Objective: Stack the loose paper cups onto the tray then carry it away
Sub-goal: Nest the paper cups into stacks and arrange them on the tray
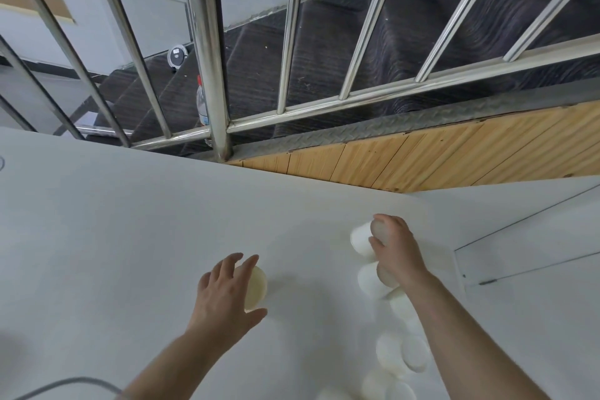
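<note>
From the head view, the gathering step is in hand: the left hand [224, 295] curls its fingers and thumb round a lone white paper cup [255, 287] on the matte white tabletop [113, 237], while the right hand [394, 245] grips the far white paper cup [362, 237] of a cluster of tapered, thin-walled cups [394, 354] under its forearm. No tray is visible. Next, likely, comes nesting one cup into another, rims aligned, gently, since paper crushes.
</note>
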